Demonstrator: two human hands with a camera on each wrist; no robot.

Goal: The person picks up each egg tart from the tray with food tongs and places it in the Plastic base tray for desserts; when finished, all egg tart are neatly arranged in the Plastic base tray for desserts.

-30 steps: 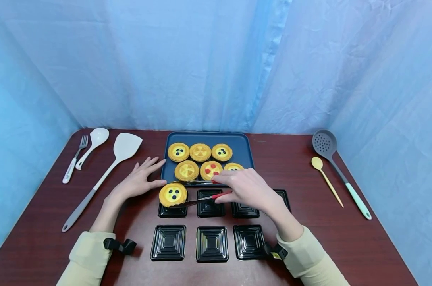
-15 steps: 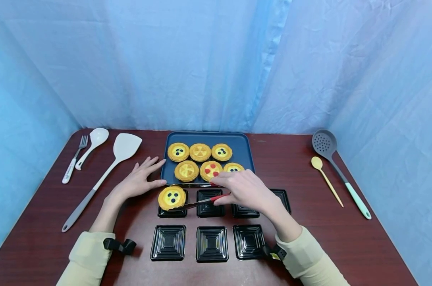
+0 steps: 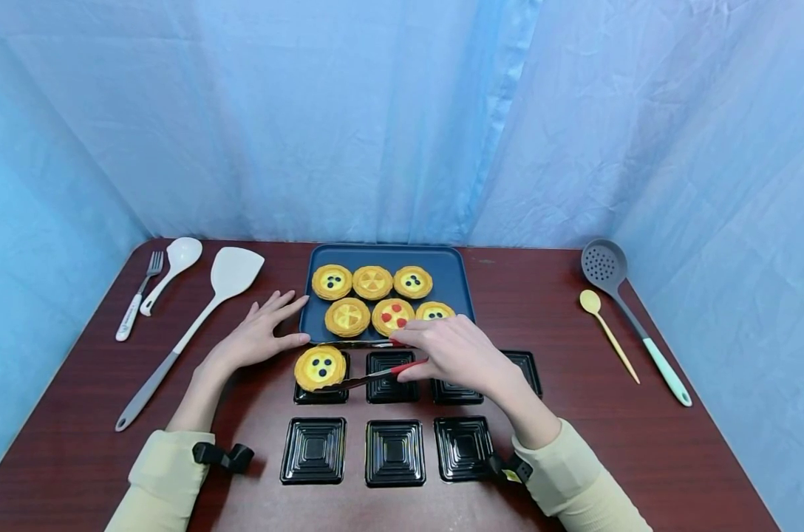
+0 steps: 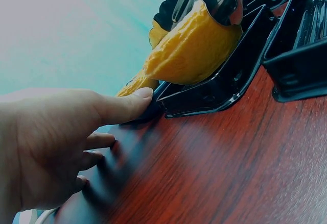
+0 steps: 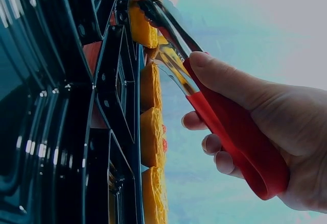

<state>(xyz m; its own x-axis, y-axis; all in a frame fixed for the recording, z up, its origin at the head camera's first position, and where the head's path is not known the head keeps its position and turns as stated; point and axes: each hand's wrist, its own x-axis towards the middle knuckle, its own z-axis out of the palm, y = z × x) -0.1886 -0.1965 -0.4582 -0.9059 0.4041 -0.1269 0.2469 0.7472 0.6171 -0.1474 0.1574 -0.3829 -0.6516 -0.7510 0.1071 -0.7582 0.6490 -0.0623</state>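
Fingers (image 5: 210, 143) and thumb of the right hand (image 3: 451, 353) grip the red-handled tongs (image 5: 240, 137), whose two arms stand on either side of a tart with three dark berries (image 3: 320, 369). Compared with a second ago, that tart and the tongs sit slightly nearer the person, shifted toward six o'clock, and the right hand has edged a little toward nine o'clock. Between half a second ago and now, hardly any change shows. The berry tart is at the level of the rim of a black container (image 4: 189, 103); whether it bears on that container cannot be told.

From this tart, the right hand lies at three o'clock and the left hand (image 3: 259, 336) at ten o'clock. The left hand's fingers are spread, unchanged since the earlier frames, with thumb tip and fingertips at the edge of the blue tray (image 3: 455, 273). That tray is toward one o'clock and carries the same six tarts as before, in two rows, one with red pieces (image 3: 390, 310).

On the counter (image 3: 256, 403), the white spatula (image 3: 234, 273) keeps its place at ten o'clock, as the grey skimmer (image 3: 604, 264) does at three.
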